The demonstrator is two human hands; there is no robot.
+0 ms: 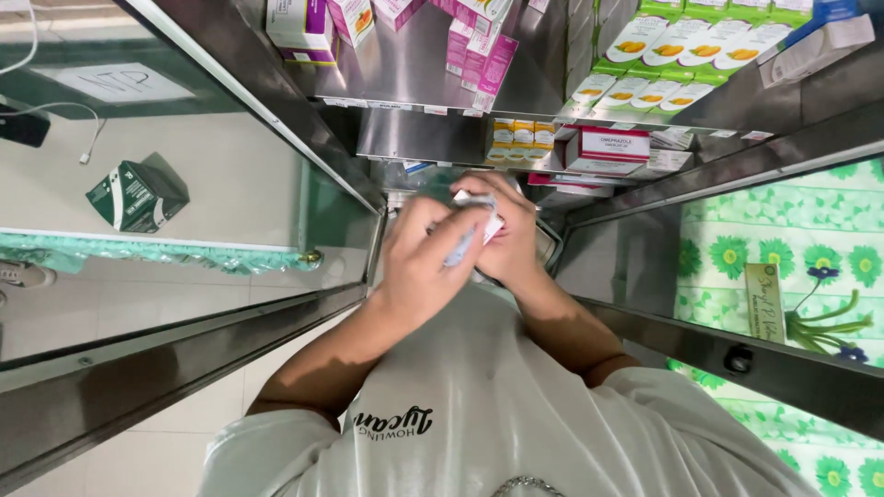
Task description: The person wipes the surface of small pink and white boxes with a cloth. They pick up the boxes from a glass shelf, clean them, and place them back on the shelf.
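Observation:
Both my hands meet in front of my chest, in the middle of the view. My left hand [419, 262] and my right hand [511, 235] are closed together around a small white packet [471, 232] with pink and blue-grey on it. My fingers hide most of the packet, so I cannot tell its exact shape. My white shirt [479, 414] with dark lettering fills the bottom of the view. The hands hover just in front of a steel shelf unit.
Steel shelves [414, 64] ahead hold pink and purple boxes [479, 51], green-white boxes [681, 55], small yellow boxes [521, 134] and a red-white box [612, 147]. On the left, a glass counter [184, 166] carries a green-white box [136, 195] and a white cable. Green flowered cloth [792, 248] lies at right.

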